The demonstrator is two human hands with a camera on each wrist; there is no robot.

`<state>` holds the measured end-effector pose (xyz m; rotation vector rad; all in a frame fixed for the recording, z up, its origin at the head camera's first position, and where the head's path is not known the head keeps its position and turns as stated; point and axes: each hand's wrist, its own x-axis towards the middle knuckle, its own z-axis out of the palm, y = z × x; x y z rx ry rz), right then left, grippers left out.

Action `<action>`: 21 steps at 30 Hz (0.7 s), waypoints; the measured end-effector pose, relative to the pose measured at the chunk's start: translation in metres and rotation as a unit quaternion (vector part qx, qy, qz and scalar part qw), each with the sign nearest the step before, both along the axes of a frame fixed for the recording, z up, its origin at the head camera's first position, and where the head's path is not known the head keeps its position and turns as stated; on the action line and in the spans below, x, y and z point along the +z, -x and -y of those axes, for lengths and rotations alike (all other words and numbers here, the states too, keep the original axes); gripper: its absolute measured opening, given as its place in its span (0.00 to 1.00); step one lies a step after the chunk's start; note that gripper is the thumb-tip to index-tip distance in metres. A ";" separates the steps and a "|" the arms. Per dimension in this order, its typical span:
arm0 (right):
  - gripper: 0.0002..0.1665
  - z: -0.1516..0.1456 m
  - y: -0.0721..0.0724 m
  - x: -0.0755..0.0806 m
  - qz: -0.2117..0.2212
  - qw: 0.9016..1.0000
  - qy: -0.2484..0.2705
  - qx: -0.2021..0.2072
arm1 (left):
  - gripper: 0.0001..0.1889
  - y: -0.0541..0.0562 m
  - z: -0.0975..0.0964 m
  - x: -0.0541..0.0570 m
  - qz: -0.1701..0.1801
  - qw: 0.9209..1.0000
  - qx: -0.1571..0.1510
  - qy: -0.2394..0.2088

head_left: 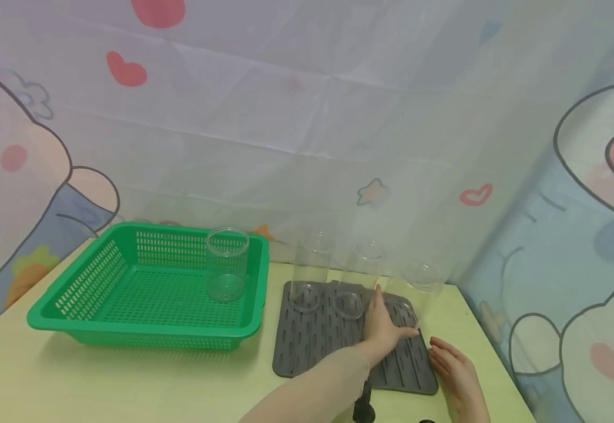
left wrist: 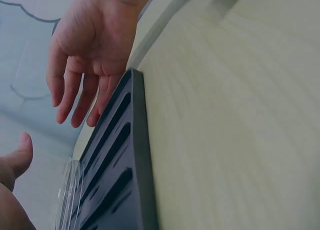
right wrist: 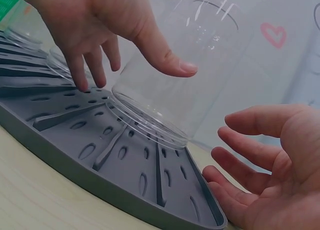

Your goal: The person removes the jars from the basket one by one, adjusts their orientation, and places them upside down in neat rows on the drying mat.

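Observation:
Three clear cylindrical containers stand upright on a dark grey ribbed drying mat point(head_left: 317, 346): a left one point(head_left: 311, 264), a middle one point(head_left: 358, 273) and a right one point(head_left: 418, 285). My left hand point(head_left: 383, 329) reaches over the mat beside the right container point(right wrist: 212, 45), fingers extended and thumb spread in front of its wall. My right hand point(head_left: 457, 376) is off the mat's right edge, its fingers loosely bent towards the container with nothing in them. In the right wrist view a gap shows between the right fingertips point(right wrist: 227, 122) and the container.
A green plastic basket point(head_left: 148, 335) stands to the left on the pale yellow table point(head_left: 180, 388). Another clear cylindrical container point(head_left: 227, 264) stands inside it at the right. A printed cloth point(head_left: 264, 135) hangs behind the table. A small black object point(head_left: 363, 406) shows at the bottom edge.

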<state>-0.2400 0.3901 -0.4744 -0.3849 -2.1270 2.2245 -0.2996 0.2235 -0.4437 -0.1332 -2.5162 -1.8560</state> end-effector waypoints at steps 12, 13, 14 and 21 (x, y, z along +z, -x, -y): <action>0.20 0.000 0.005 0.001 0.020 0.999 -0.030 -0.008 | 0.45 -0.028 0.033 0.006 0.022 0.999 -0.044 0.019; 0.24 0.000 0.006 0.001 0.023 0.999 -0.037 -0.007 | 0.40 -0.031 0.038 0.008 0.023 0.998 -0.057 0.022; 0.27 0.001 0.006 0.000 0.025 0.999 -0.041 -0.006 | 0.36 -0.034 0.043 0.010 0.025 0.997 -0.075 0.022; 0.24 0.002 0.008 -0.002 0.022 0.999 -0.046 -0.012 | 0.21 -0.053 0.079 0.035 0.004 0.986 -0.165 0.014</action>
